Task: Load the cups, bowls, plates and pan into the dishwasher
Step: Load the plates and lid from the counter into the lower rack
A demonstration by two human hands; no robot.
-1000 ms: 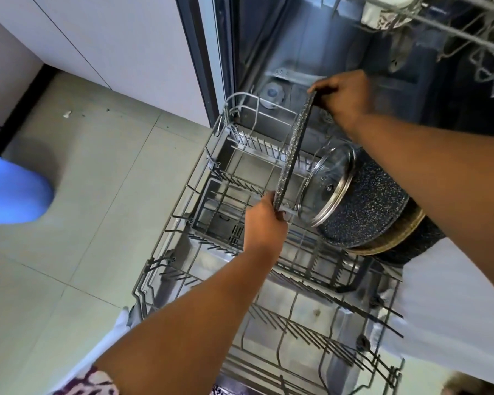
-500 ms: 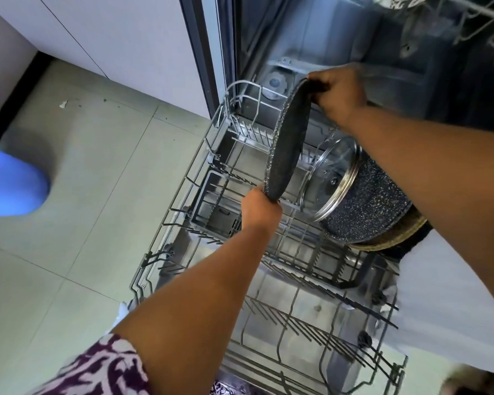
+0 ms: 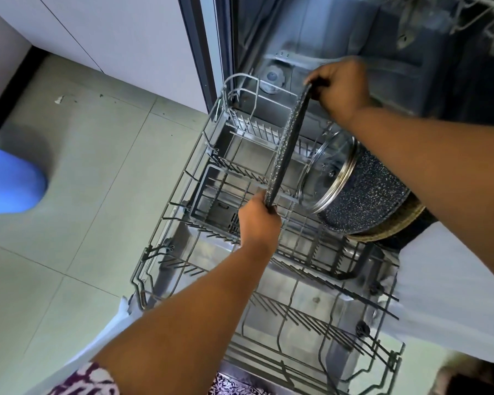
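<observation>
Head view looks down on the pulled-out lower rack (image 3: 166, 220) of the dishwasher, where a dark speckled pan (image 3: 285, 146) is held on edge above the tines. The right hand (image 3: 340, 89) grips its far rim from above, fingers curled over the edge; the left hand (image 3: 258, 220) pinches the near, lower rim just over the wires. Just to the right, apart from the pan, a glass lid (image 3: 325, 172) leans against a speckled pot (image 3: 365, 203) standing in the rack. The pan looks close to being seated, but I cannot tell whether its lower edge sits between tines yet. The risk, as I judge it: if the edge lands on top of a tine and not in a gap, the pan may tip once released, toward the lid, and knock the glass. Letting go with the right hand first would leave it unsupported at the top.
</observation>
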